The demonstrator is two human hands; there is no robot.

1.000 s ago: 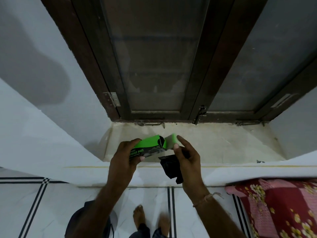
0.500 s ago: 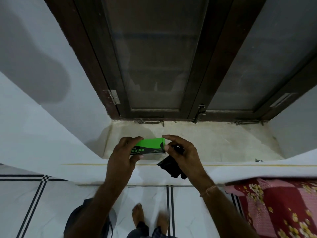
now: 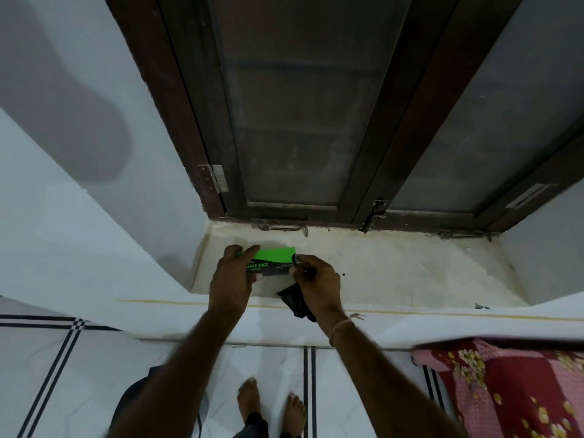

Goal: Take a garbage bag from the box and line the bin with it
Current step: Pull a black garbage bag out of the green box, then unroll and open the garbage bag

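Note:
A green and black garbage bag box (image 3: 274, 260) is held flat just above the pale window sill (image 3: 395, 270). My left hand (image 3: 232, 279) grips its left end. My right hand (image 3: 317, 284) presses its thumb and forefinger against the box's right end, and a folded black garbage bag (image 3: 292, 300) hangs from under its palm. The dark bin (image 3: 132, 403) shows partly at the bottom left on the floor, mostly hidden by my left forearm.
Dark wooden window frames (image 3: 373, 153) rise behind the sill, with latches along their base. White walls flank the recess. A red floral blanket (image 3: 505, 390) lies at the lower right. My bare feet (image 3: 271, 403) stand on the white tiled floor.
The box's green end flap, open a second ago, is now shut. Both hands have moved the box forward and lower over the sill, with the black bag still in my right hand.

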